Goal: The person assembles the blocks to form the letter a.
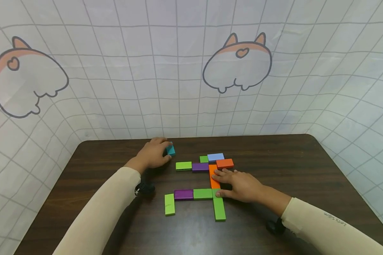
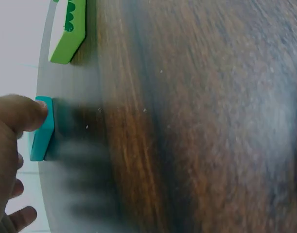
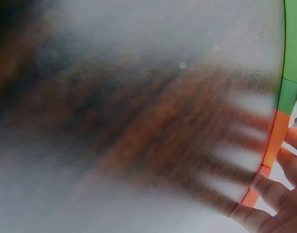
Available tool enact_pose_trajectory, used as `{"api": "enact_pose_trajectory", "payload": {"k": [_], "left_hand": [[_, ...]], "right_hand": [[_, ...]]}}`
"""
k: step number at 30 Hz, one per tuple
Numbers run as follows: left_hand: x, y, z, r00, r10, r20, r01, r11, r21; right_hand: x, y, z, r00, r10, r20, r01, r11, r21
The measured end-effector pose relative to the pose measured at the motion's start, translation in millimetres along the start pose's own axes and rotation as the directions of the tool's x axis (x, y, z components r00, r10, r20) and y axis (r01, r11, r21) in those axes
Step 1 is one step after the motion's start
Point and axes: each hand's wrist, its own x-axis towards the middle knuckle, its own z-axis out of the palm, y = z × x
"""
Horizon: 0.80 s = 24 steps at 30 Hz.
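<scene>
At the far left, my left hand holds a small teal block between thumb and forefinger. In the left wrist view, the thumb overlaps one end of this teal block, and the other fingers spread beyond it. My right hand lies flat, its fingertips on an upright-running orange block and near a red-orange block. Its thumb touches the top of a long green block. Purple blocks and green blocks join this row pattern.
A blue block and a small green piece sit at the pattern's far side. A lime block stands at its near left end. Behind the dark wooden table hangs a white gridded cloth.
</scene>
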Motion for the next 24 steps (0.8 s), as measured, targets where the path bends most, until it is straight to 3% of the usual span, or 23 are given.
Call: {"api": "enact_pose_trajectory", "payload": {"k": [12,24], "left_hand": [[0.2,-3.0,5.5,0.999,-0.021,-0.032,0.021,1.0,-0.007],[-30.9,-7.6,1.7,0.987,0.005,-0.162,-0.01,1.0,-0.025]], "right_hand": [[0.3,0,0,1.0,-0.008,0.003,0.008,1.0,0.003],[0.6,-1,-1,1.0,0.0,0.003,0.0,1.0,-0.004]]}}
